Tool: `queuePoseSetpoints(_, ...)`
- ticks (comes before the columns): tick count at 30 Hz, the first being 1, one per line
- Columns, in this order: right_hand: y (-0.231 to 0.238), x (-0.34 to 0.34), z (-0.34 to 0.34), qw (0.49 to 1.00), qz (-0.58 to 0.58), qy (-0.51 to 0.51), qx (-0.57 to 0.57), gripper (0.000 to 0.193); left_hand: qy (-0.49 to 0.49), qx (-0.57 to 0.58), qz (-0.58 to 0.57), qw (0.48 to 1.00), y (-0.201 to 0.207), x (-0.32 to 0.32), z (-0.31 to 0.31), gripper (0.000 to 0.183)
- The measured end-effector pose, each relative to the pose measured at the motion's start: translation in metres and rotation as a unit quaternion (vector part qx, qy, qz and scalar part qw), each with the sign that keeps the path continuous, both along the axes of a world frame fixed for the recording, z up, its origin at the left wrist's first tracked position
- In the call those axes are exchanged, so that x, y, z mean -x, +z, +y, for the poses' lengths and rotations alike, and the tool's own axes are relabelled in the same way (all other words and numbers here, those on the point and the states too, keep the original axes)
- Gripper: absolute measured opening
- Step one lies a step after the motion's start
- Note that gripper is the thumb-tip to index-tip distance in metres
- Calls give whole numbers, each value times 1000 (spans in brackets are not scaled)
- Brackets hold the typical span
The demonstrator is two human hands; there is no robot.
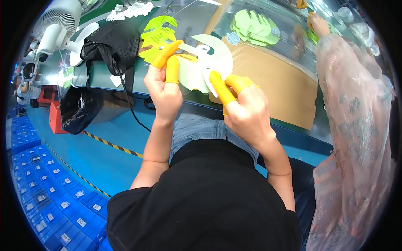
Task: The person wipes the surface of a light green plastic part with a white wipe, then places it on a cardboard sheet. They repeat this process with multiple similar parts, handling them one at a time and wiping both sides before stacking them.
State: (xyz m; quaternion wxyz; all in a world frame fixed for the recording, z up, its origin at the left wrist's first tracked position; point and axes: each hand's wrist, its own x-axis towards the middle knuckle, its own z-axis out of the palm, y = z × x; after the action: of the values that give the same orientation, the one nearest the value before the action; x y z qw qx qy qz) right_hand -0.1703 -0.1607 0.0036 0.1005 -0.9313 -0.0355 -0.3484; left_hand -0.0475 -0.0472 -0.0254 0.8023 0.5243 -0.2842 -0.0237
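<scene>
Above the table's near edge I hold a pale green, flat die-cut sheet (220,54) with a curved hook shape and slots. My left hand (163,88) grips its left side between thumb and forefinger, both in yellow finger cots. At its lower edge my right hand (247,102), also in yellow finger cots, pinches a narrow white flap (210,83). Whether that flap is part of the sheet or a separate layer I cannot tell. Beyond my left hand lie bright yellow-green cut pieces (158,29).
Brown cardboard (280,88) lies right of my hands, with stacked light green pieces (255,27) on clear plastic behind. A black mesh bag (111,44) and white fan (58,25) stand left. Blue bins (54,196) line the lower left. A co-worker's sheer pink sleeve (351,104) is close at right.
</scene>
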Motion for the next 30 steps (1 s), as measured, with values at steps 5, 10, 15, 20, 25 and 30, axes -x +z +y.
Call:
queuePoseSetpoints(5,-4,2,2,1000,14,-4,-3,36,3,32,24,999,-2,3,-5,25)
queuePoseSetpoints(10,-7,16,2,998,64,25,-13,37,-6,22,43,999,-6,-3,-6,25)
queuePoseSetpoints(15,-11,40,0,984,78,65,-144,41,-2,-2,23,1000,-9,-10,-6,25)
queuePoseSetpoints(20,0,36,-7,985,38,2,-168,43,-8,-19,13,1000,-11,-7,-10,25)
queuePoseSetpoints(25,-1,13,-8,994,1,-7,-110,38,-18,-34,10,999,-8,1,-14,25)
queuePoseSetpoints(30,-4,14,-4,994,67,-14,-80,39,-19,-30,6,999,-6,2,-14,25)
